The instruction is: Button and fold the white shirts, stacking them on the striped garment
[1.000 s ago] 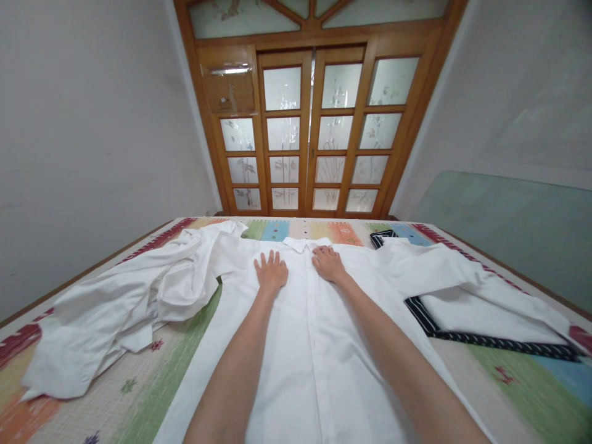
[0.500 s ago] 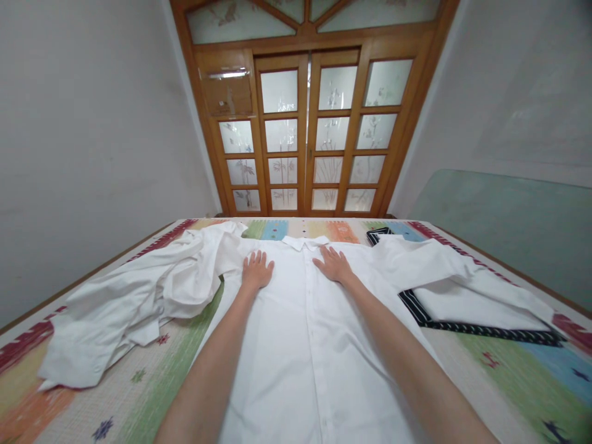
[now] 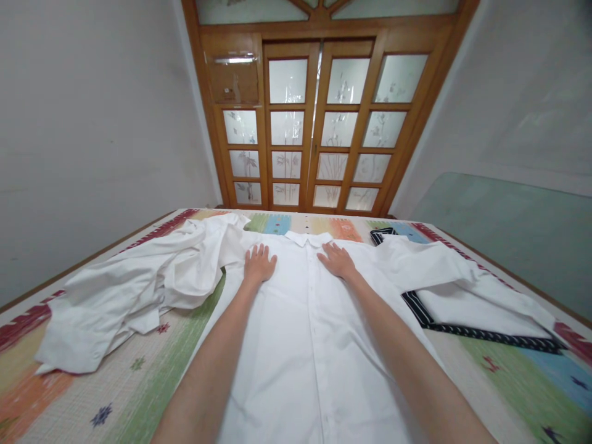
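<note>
A white button-up shirt (image 3: 282,345) lies front side up on a patterned cloth (image 3: 139,394), its collar (image 3: 309,239) at the far end. My left hand (image 3: 259,264) rests flat on the shirt's upper left chest, fingers stretched out. On the upper right chest, just beside the collar, my right hand (image 3: 338,260) lies flat with its fingers spread. Neither hand grips the fabric. The left sleeve (image 3: 139,290) is bunched and creased, with its cuff toward the near left. The right sleeve (image 3: 430,262) stretches out to the right.
Under the right sleeve lies a folded white piece with a black striped border (image 3: 490,332). A black-and-white striped corner (image 3: 383,234) shows beyond the right shoulder. Pale walls flank both sides, a greenish panel (image 3: 504,222) leans at right, and wooden glazed doors (image 3: 314,129) stand behind.
The view has tilted and shifted slightly, so the doors sit a little further right and higher. Both hands stay flat at nearly the same places on the shirt.
</note>
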The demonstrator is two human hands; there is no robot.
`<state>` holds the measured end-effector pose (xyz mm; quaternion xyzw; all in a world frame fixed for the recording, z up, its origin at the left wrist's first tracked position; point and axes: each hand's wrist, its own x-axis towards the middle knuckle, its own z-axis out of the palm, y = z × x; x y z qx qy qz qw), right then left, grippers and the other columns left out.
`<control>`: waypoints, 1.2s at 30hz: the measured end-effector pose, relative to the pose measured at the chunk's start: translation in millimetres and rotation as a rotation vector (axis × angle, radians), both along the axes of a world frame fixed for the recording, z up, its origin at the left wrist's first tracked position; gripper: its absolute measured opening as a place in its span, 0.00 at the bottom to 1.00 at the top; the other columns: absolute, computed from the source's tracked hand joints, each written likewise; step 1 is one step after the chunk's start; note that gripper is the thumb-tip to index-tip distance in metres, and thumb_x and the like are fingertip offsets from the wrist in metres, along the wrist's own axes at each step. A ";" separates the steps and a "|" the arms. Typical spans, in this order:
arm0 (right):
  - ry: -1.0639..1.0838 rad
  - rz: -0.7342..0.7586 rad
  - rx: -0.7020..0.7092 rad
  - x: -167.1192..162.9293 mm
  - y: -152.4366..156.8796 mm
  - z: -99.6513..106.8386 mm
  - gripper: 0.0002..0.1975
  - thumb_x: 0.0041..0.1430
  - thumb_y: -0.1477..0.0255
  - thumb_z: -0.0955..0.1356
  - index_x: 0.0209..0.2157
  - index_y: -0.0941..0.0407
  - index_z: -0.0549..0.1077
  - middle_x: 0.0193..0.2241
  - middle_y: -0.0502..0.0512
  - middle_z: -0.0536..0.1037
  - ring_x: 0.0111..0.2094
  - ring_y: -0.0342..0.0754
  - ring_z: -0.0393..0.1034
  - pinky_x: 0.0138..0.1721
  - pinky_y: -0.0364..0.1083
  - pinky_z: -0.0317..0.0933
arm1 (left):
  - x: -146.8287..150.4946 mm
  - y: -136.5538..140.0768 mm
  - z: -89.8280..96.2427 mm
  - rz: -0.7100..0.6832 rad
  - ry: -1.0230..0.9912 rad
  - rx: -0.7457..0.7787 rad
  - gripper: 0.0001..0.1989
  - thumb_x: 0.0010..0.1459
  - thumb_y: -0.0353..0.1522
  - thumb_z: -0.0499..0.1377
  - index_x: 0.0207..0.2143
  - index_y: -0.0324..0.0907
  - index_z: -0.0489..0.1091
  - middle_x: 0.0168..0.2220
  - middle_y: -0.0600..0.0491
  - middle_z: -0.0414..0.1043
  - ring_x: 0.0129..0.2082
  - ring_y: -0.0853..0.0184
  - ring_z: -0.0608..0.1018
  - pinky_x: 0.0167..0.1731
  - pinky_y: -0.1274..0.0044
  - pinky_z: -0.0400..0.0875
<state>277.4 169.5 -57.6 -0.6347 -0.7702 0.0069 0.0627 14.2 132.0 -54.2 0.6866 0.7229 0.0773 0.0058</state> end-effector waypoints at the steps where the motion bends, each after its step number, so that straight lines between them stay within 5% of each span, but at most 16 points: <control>1: -0.005 -0.004 -0.005 0.0 -1.1 -0.1 0.31 0.69 0.59 0.51 0.66 0.61 0.54 0.67 0.60 0.53 0.68 0.55 0.44 0.65 0.57 0.41 | 0.1 -0.1 0.4 0.004 -0.007 -0.003 0.31 0.66 0.43 0.38 0.67 0.38 0.52 0.69 0.46 0.47 0.69 0.56 0.49 0.66 0.61 0.42; 7: -0.098 0.027 -0.032 7.9 -17.9 -2.2 0.31 0.69 0.58 0.50 0.68 0.59 0.51 0.69 0.59 0.47 0.69 0.55 0.41 0.65 0.57 0.41 | 1.5 -1.1 3.0 0.010 -0.016 -0.005 0.31 0.66 0.43 0.38 0.66 0.38 0.52 0.69 0.46 0.48 0.69 0.56 0.49 0.66 0.61 0.43; 17: -0.132 0.262 0.092 24.3 -80.4 -15.7 0.30 0.69 0.57 0.49 0.67 0.55 0.53 0.68 0.60 0.50 0.68 0.60 0.44 0.63 0.62 0.45 | 4.8 -5.4 4.6 -0.006 0.006 0.040 0.27 0.68 0.39 0.39 0.64 0.37 0.57 0.67 0.42 0.52 0.67 0.53 0.54 0.64 0.58 0.48; 26: -0.032 0.480 0.084 56.9 -167.4 -11.4 0.27 0.71 0.60 0.52 0.68 0.51 0.51 0.68 0.55 0.50 0.69 0.55 0.39 0.65 0.60 0.42 | -4.6 -60.3 1.3 -0.217 0.048 0.062 0.26 0.67 0.38 0.42 0.63 0.36 0.57 0.66 0.41 0.54 0.67 0.53 0.56 0.62 0.58 0.52; 32: 0.078 0.317 -0.034 110.8 -237.5 -10.0 0.30 0.69 0.55 0.53 0.68 0.49 0.49 0.68 0.55 0.51 0.69 0.56 0.40 0.65 0.65 0.37 | -47.1 -123.8 -4.1 -0.383 -0.038 0.055 0.29 0.66 0.41 0.42 0.64 0.36 0.57 0.66 0.42 0.54 0.68 0.56 0.54 0.64 0.60 0.49; 36: 0.294 0.109 -0.059 138.4 -274.4 -10.8 0.35 0.61 0.48 0.60 0.65 0.50 0.59 0.68 0.57 0.51 0.68 0.59 0.41 0.66 0.62 0.42 | -76.7 -157.3 -8.7 -0.278 -0.238 0.092 0.32 0.61 0.46 0.49 0.62 0.36 0.60 0.67 0.41 0.51 0.68 0.51 0.51 0.64 0.58 0.49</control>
